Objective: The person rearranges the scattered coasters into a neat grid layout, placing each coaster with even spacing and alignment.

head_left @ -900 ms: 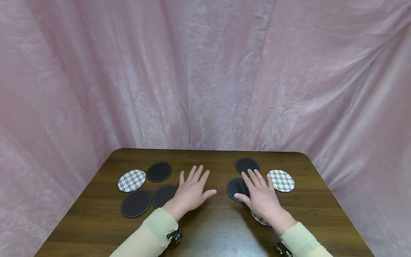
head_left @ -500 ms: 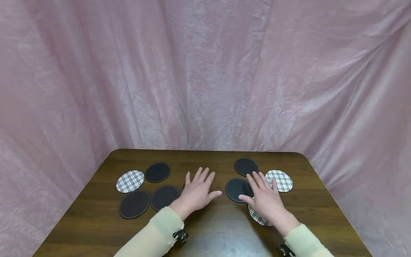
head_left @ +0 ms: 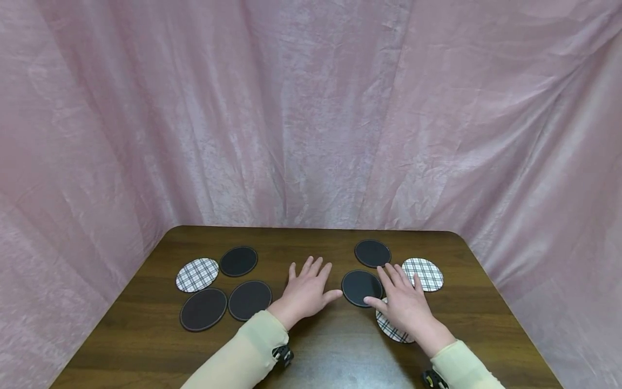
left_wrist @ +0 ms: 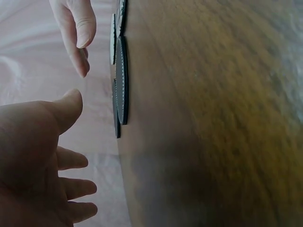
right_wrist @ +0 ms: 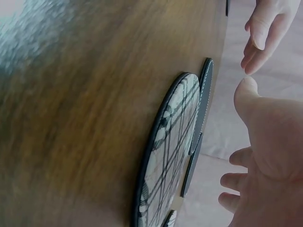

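In the head view my left hand [head_left: 306,294] hovers over the table between two groups of round coasters, fingers spread and holding nothing. My right hand [head_left: 402,305], likewise spread, hangs above the right group. Its thumb overlaps a black coaster [head_left: 357,286], and its palm partly hides a plaid coaster [head_left: 391,327]. Beyond its fingertips lie another black coaster [head_left: 372,252] and a white plaid one [head_left: 424,273]. The right wrist view shows the nearer plaid coaster [right_wrist: 173,146] flat on the wood, with the right palm [right_wrist: 279,142] apart from it.
On the left, a white plaid coaster [head_left: 197,274] lies with three black ones, the back one [head_left: 238,261], the front one [head_left: 203,309] and the inner one [head_left: 250,299]. A pink curtain [head_left: 311,119] hangs behind the brown wooden table [head_left: 311,237].
My left hand has drifted right, away from the left coasters and toward the right group. The right hand has shifted slightly right and nearer, uncovering more of the plaid coaster beneath it.
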Tool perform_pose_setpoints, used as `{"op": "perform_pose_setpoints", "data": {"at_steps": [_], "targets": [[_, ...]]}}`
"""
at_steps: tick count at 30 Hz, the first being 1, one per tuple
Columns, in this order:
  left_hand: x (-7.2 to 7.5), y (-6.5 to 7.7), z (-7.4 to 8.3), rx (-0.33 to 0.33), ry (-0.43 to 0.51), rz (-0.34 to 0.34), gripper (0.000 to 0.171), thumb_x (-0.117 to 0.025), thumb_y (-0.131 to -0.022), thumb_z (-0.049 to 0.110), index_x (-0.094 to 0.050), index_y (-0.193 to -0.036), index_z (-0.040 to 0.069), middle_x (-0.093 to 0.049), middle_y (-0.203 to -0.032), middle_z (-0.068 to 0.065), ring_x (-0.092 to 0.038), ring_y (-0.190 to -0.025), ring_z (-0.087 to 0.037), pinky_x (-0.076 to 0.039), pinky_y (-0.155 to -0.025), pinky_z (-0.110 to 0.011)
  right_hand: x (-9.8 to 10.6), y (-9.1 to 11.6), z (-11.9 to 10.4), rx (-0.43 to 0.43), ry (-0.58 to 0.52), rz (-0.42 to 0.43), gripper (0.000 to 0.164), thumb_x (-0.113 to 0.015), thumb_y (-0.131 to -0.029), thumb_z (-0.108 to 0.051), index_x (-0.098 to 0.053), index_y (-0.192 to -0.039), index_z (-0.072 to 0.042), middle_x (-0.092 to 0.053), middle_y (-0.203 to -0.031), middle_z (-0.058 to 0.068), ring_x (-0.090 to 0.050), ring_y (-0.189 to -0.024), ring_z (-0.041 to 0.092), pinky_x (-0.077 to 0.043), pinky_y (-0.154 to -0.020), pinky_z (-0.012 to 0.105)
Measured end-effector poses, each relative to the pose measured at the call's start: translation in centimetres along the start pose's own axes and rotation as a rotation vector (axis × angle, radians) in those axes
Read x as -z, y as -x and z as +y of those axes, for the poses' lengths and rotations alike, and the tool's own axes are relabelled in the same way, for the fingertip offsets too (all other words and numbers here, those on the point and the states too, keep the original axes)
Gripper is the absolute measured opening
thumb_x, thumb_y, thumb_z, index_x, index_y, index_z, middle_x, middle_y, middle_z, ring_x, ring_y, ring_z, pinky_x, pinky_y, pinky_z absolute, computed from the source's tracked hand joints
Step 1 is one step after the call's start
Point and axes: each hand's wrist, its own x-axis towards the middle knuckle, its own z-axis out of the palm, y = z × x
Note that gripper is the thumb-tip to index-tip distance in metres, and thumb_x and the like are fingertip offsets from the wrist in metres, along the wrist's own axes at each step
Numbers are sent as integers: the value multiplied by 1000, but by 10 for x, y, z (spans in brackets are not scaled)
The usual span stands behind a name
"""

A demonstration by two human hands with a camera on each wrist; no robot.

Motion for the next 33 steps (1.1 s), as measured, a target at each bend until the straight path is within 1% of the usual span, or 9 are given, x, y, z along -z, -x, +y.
{"op": "perform_pose_setpoints", "data": {"at_steps": [7, 16, 23, 33], "targets": [[-4, -5, 3, 11, 21, -9, 83, -60, -107, 67, -45, -170, 15, -37, -176, -16, -26, -165, -40, -20, -124, -78, 1, 1, -2, -2, 8, -31, 89, -68, -105, -61, -46, -166, -1, -43, -169, 26, -32, -160, 49, -23, -120, 80], [-11, -12, 9, 13, 28, -38, 83, -63, -106, 67, -47, -169, 16, -39, -175, -15, -28, -165, -38, -21, -124, -76, -4, 0, 1, -14, 6, -69, 92, -67, -103, -65, -47, -165, 0, -46, -168, 24, -33, -160, 48, -21, -121, 80], [-12, -13, 14, 3, 44, -49, 82, -68, -104, 64, -49, -167, 15, -42, -173, -15, -31, -164, -38, -24, -124, -75, -7, -2, 2, -32, 1, -100, 95, -68, -101, -68, -49, -162, 4, -46, -167, 26, -33, -160, 48, -20, -121, 80], [-19, -19, 15, 5, 28, -62, 84, -72, -102, 65, -50, -166, 16, -42, -173, -14, -31, -163, -38, -25, -124, -74, -9, -3, -2, -42, -16, -119, 95, -72, -99, -67, -55, -156, 7, -49, -163, 28, -34, -159, 48, -22, -122, 78]]}}
